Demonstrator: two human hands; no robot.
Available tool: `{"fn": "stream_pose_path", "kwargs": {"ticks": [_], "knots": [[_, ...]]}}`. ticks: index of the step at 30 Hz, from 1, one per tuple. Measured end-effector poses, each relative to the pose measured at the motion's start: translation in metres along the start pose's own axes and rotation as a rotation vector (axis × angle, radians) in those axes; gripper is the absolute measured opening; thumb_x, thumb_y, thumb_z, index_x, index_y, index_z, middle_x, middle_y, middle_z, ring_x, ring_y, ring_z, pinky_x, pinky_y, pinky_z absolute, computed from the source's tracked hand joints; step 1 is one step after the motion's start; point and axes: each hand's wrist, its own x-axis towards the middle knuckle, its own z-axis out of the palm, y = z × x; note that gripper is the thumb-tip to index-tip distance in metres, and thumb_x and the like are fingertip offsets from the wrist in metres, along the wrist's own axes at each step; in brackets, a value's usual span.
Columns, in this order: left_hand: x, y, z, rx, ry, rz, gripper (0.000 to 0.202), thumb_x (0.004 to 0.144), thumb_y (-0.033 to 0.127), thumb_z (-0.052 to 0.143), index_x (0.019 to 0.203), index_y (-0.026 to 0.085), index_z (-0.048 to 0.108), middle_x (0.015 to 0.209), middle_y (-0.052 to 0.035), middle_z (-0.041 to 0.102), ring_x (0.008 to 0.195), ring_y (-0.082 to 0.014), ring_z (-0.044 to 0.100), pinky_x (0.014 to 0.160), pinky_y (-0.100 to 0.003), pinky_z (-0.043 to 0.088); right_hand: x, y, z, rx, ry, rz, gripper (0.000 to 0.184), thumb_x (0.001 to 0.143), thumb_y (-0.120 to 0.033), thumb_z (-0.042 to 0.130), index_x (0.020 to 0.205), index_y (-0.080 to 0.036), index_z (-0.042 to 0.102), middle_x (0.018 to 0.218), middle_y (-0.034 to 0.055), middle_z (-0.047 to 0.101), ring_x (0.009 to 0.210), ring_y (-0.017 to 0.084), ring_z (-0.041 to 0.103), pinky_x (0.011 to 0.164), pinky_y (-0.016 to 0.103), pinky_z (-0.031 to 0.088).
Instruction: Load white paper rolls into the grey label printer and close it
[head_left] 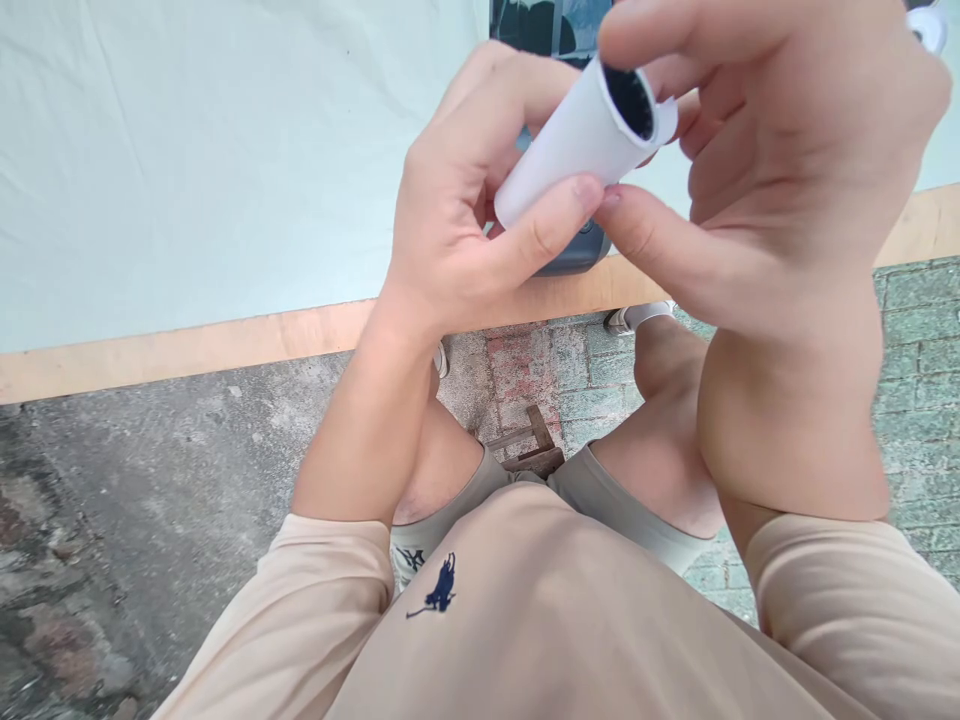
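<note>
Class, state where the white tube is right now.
In the head view's upper part, right of centre: the white tube is in the left hand, with the right hand at its open end.

A smooth, matt white paper-like tube (564, 150) is seen at one o'clock, rough greenish rectangular brick paving (921, 385) at three.
</note>
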Motion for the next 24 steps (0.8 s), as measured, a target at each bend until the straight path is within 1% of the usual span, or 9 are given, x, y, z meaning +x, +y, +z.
{"fn": "stream_pose_path", "kwargs": {"ticks": [3,5,8,11,13,15,18,21,24], "knots": [[0.001,-0.007,-0.001,-0.047,-0.030,0.053,0.015,0.078,0.032,0.064,0.088,0.021,0.066,0.075,0.0003,0.061,0.072,-0.0096,0.058,0.062,-0.023,0.043,0.000,-0.008,-0.004,-0.033,-0.035,-0.072,0.030,0.084,-0.026,0.045,0.114,-0.029,0.046,0.115,-0.0065,0.052,0.104,0.008,0.053,0.076,0.021,0.048],[0.001,-0.003,-0.002,-0.150,-0.049,0.074,0.023,0.074,0.035,0.068,0.090,0.020,0.062,0.075,0.0013,0.059,0.064,-0.0072,0.058,0.053,-0.020,0.040,0.000,-0.013,-0.006,0.003,-0.078,-0.009,0.034,0.084,-0.024,0.043,0.118,-0.028,0.043,0.118,-0.0077,0.050,0.102,0.005,0.052,0.072,0.018,0.047],[0.000,0.011,-0.002,-0.094,-0.037,-0.332,0.028,0.078,0.025,0.063,0.104,0.019,0.053,0.082,0.0030,0.053,0.077,-0.0073,0.061,0.067,-0.020,0.047,0.002,-0.015,-0.006,-0.009,-0.090,0.090,0.033,0.081,-0.016,0.044,0.112,-0.023,0.049,0.114,-0.0085,0.050,0.097,0.002,0.051,0.064,0.013,0.042],[0.000,0.014,0.001,-0.076,0.062,-0.180,0.024,0.075,0.020,0.061,0.098,0.018,0.056,0.095,0.0045,0.048,0.086,-0.0040,0.058,0.069,-0.016,0.045,0.004,-0.013,-0.005,0.030,0.013,0.153,0.026,0.077,-0.010,0.051,0.101,-0.021,0.054,0.103,-0.0064,0.051,0.087,0.000,0.047,0.057,0.012,0.039],[0.000,0.007,0.003,-0.120,0.013,-0.070,0.027,0.069,0.022,0.069,0.094,0.018,0.058,0.088,0.0037,0.052,0.078,-0.0035,0.055,0.059,-0.012,0.045,0.006,-0.008,-0.004,0.098,0.007,0.161,0.021,0.078,-0.015,0.054,0.098,-0.019,0.055,0.099,-0.0044,0.050,0.084,0.001,0.047,0.057,0.013,0.040],[0.001,-0.002,0.002,-0.089,0.048,-0.141,0.024,0.075,0.023,0.065,0.097,0.016,0.059,0.093,0.0010,0.054,0.081,-0.0051,0.057,0.056,-0.011,0.044,0.008,-0.001,-0.003,0.148,-0.017,0.166,0.019,0.078,-0.021,0.056,0.097,-0.019,0.057,0.094,-0.0035,0.050,0.081,0.001,0.049,0.059,0.015,0.042],[0.003,-0.013,-0.005,-0.108,0.288,-0.032,0.043,0.071,0.047,0.066,0.101,0.018,0.058,0.102,-0.0026,0.056,0.094,-0.0142,0.064,0.042,-0.010,0.038,0.014,0.015,0.000,0.152,0.101,0.190,0.013,0.077,-0.023,0.058,0.090,-0.019,0.059,0.085,-0.0035,0.048,0.075,0.001,0.048,0.062,0.019,0.041],[0.006,-0.016,-0.014,-0.037,0.360,-0.201,0.041,0.064,0.056,0.072,0.077,0.019,0.059,0.071,0.0015,0.053,0.055,-0.0049,0.050,0.032,-0.017,0.035,0.018,0.031,0.006,0.101,0.223,0.186,0.006,0.077,-0.023,0.060,0.083,-0.021,0.059,0.083,-0.0028,0.047,0.073,0.002,0.045,0.063,0.021,0.038],[0.004,-0.016,-0.015,0.031,0.319,-0.243,0.032,0.074,0.050,0.066,0.081,0.020,0.057,0.078,-0.0013,0.054,0.072,-0.0079,0.057,0.033,-0.017,0.033,0.020,0.037,0.010,0.180,0.160,0.202,0.007,0.081,-0.029,0.059,0.083,-0.022,0.059,0.078,-0.0016,0.046,0.069,0.003,0.045,0.061,0.022,0.036]]}}
